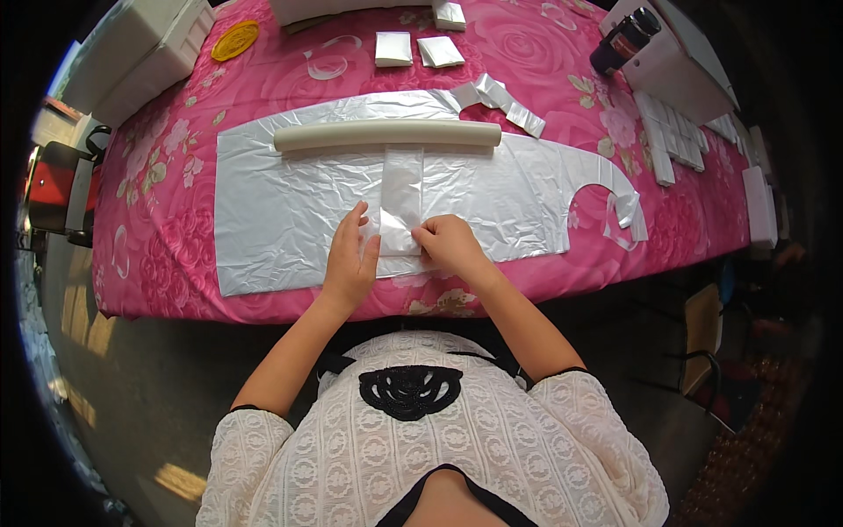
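A thin, shiny white plastic apron (290, 211) is spread flat, with its looped neck end at the right. Across its far half lies a smooth off-white tube (386, 134). A folded strip of the same white plastic (402, 189) runs from the tube toward me. My right hand (452, 248) pinches the strip's near right corner between thumb and fingers. Beside the strip's near left edge, my left hand (351, 262) is open, its fingers apart and the thumb raised; it holds nothing. Torn loops of plastic (496, 101) lie past the tube's right end.
Folded white packets (392, 50) sit at the far side of the pink floral tablecloth (158, 255), with rows of packets (672, 136) at the right. A dark bottle (625, 40) stands by a white box (685, 61). A yellow coil (235, 40) lies near a foam box (132, 61).
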The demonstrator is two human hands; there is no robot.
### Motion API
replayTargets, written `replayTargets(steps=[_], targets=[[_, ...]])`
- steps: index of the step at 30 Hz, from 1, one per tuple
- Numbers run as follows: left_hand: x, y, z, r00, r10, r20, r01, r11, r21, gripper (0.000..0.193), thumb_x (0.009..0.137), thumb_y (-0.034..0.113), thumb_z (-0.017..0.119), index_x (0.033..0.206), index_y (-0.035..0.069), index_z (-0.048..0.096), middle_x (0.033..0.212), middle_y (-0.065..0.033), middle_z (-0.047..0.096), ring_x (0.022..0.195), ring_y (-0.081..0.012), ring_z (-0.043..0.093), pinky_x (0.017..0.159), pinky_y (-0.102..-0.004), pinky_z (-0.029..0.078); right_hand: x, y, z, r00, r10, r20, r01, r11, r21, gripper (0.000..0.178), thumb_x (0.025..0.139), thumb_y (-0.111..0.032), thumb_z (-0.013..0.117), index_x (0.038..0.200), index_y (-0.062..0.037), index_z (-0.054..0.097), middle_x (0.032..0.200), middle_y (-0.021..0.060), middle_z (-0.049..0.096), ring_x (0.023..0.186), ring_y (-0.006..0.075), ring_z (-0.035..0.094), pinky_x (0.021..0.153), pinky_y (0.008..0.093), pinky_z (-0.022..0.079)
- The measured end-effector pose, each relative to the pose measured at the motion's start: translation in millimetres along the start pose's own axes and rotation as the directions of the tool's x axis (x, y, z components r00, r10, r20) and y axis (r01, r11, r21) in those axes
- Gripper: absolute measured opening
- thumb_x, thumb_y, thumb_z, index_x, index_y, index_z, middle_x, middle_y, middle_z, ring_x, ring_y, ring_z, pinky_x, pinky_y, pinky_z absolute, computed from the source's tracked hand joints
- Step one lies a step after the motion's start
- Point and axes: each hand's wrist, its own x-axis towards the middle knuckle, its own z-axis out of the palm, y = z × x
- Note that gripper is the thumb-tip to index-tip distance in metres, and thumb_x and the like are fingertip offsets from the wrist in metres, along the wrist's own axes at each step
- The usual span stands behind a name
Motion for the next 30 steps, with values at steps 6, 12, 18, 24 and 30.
replayTargets(steps=[6,12,18,24,30], targets=[[-8.3,7.4,15.4,0.913,0.232,0.334,-0.370,0.815,0.445,0.066,0.081,0.028,0.054,0.133,-0.004,0.028,0.137,-0.0212,0.030,0.129,-0.0342,0.027,0.105,-0.0437,0.022,14.4,4.2,-6.2,0.990,0.075,0.123,-0.084,0.994,0.075,0.030,0.082,-0.020,0.054,0.065,0.0033,0.059,0.056,0.0068,0.057,0.048,0.0133,0.058,0.048,0.0263,0.045],[-14.7,-0.9,24.6,0.923,0.165,0.346,-0.344,0.757,0.555,0.068,0.081,0.030,0.053,0.134,-0.004,0.027,0.141,-0.0203,0.025,0.132,-0.0322,0.022,0.107,-0.0437,0.017,-1.0,-4.4,2.0,0.994,-0.059,-0.090,0.042,0.983,-0.180,0.022,0.076,-0.021,0.060,0.077,0.0012,0.062,0.068,0.0120,0.063,0.067,0.0211,0.064,0.060,0.0317,0.048],[-3.4,-3.1,14.8,0.911,0.234,0.340,-0.387,0.768,0.510,0.059,0.078,0.020,0.056,0.129,-0.003,0.036,0.135,-0.0180,0.036,0.125,-0.0297,0.034,0.103,-0.0397,0.026,-2.0,16.8,8.0,0.640,-0.765,-0.071,0.504,0.487,-0.714,0.042,0.071,-0.017,0.064,0.108,-0.0013,0.054,0.119,0.0158,0.052,0.111,0.0265,0.049,0.091,0.0374,0.040],[10.1,0.8,7.7,0.905,0.292,0.311,-0.409,0.797,0.444,0.055,0.068,0.010,0.062,0.119,-0.003,0.046,0.127,-0.0172,0.045,0.115,-0.0304,0.045,0.096,-0.0389,0.035,19.4,20.0,-10.4,0.583,-0.792,0.180,0.711,0.391,-0.585,0.040,0.074,-0.014,0.058,0.111,-0.0001,0.054,0.122,0.0136,0.051,0.117,0.0273,0.045,0.098,0.0371,0.036],[19.5,-6.2,12.3,0.872,0.367,0.325,-0.488,0.708,0.510,0.056,0.060,0.001,0.058,0.115,-0.005,0.049,0.119,-0.0178,0.052,0.108,-0.0315,0.051,0.090,-0.0374,0.041,27.6,20.9,-15.0,0.652,-0.739,0.170,0.696,0.496,-0.519,0.040,0.072,-0.003,0.054,0.112,-0.0032,0.055,0.122,0.0103,0.052,0.115,0.0249,0.046,0.096,0.0339,0.038]])
